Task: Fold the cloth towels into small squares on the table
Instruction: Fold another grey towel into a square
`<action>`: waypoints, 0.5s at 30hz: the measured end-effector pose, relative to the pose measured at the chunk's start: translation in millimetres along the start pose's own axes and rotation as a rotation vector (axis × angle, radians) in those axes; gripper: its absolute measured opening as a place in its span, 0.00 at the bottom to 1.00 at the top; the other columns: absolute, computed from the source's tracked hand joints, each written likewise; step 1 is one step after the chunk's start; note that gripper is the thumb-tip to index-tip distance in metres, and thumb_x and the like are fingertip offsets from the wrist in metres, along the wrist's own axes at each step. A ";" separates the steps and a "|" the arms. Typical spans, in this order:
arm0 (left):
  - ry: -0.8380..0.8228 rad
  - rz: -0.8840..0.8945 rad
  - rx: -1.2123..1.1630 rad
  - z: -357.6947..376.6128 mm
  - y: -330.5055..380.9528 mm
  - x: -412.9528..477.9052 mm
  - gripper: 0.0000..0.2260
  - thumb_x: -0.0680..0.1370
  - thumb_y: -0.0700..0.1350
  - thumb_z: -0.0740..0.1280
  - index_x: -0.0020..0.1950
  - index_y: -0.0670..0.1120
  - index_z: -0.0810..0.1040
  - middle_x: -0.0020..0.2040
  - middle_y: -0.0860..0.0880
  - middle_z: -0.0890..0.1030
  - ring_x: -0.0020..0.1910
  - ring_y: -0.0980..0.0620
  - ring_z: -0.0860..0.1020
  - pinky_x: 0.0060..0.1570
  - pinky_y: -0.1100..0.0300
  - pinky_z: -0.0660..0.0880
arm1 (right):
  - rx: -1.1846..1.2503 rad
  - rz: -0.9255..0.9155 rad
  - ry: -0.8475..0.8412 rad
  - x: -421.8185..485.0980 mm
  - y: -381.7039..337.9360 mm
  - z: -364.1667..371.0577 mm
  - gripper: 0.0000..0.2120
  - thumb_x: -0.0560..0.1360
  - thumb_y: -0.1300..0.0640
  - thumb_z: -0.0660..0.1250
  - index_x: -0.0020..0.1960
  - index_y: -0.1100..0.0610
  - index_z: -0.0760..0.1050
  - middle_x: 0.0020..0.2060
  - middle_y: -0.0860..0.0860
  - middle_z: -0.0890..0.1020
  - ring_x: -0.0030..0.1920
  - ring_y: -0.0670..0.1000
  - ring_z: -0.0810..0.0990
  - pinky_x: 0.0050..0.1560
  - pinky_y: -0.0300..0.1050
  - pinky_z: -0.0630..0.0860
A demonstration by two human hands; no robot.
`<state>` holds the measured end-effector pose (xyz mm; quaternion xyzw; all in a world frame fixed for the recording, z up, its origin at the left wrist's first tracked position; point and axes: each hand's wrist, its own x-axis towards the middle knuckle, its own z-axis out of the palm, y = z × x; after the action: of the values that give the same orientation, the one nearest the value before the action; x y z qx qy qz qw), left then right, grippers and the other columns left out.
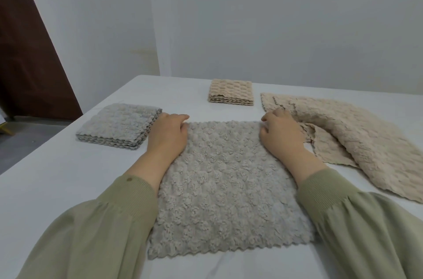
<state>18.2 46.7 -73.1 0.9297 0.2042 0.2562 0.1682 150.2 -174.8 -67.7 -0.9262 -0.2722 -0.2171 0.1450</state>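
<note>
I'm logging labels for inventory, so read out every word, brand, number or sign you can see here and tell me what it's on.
None: no readable text shows anywhere in this view.
No tag or print shows on the flat grey bobbled cloth towel, the folded grey towel stack, the folded beige towel stack or the loose beige towels.
The white table, pale wall and brown door are blank.
</note>
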 end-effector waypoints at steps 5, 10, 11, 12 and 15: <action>-0.182 -0.013 0.114 4.6 -1.8 4.3 0.20 0.81 0.44 0.55 0.73 0.45 0.66 0.66 0.43 0.73 0.67 0.42 0.66 0.62 0.50 0.67 | 0.015 0.051 -0.303 2.2 2.9 4.6 0.22 0.81 0.58 0.49 0.74 0.54 0.60 0.71 0.54 0.68 0.74 0.55 0.59 0.73 0.61 0.47; -0.146 -0.020 0.120 2.2 -0.3 4.5 0.19 0.80 0.45 0.60 0.70 0.45 0.69 0.62 0.42 0.73 0.64 0.42 0.67 0.61 0.51 0.65 | -0.065 0.041 -0.281 3.6 0.5 1.6 0.24 0.77 0.61 0.55 0.73 0.55 0.62 0.68 0.58 0.68 0.70 0.59 0.61 0.73 0.63 0.50; -0.126 -0.028 0.107 1.4 0.4 4.0 0.18 0.79 0.45 0.61 0.69 0.45 0.71 0.61 0.42 0.74 0.64 0.42 0.67 0.61 0.52 0.65 | -0.068 0.045 -0.278 3.8 -0.3 0.5 0.24 0.76 0.62 0.56 0.72 0.55 0.64 0.67 0.58 0.69 0.69 0.59 0.61 0.73 0.62 0.51; -0.102 -0.035 0.092 0.5 1.1 3.2 0.16 0.78 0.44 0.62 0.66 0.44 0.74 0.59 0.43 0.76 0.63 0.42 0.68 0.59 0.53 0.65 | -0.072 0.046 -0.272 4.1 -0.6 0.0 0.23 0.75 0.62 0.57 0.70 0.55 0.66 0.66 0.58 0.71 0.68 0.60 0.62 0.72 0.61 0.53; -0.009 -0.059 0.049 -2.2 0.7 1.3 0.09 0.75 0.40 0.65 0.54 0.43 0.80 0.51 0.44 0.77 0.56 0.42 0.71 0.47 0.56 0.65 | -0.099 0.020 -0.223 3.9 -1.6 -2.3 0.16 0.75 0.60 0.59 0.62 0.56 0.74 0.59 0.57 0.74 0.63 0.59 0.66 0.68 0.57 0.59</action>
<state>18.2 47.1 -70.4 0.9282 0.2370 0.2420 0.1538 151.4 -172.6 -63.7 -0.9533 -0.2663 -0.1244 0.0700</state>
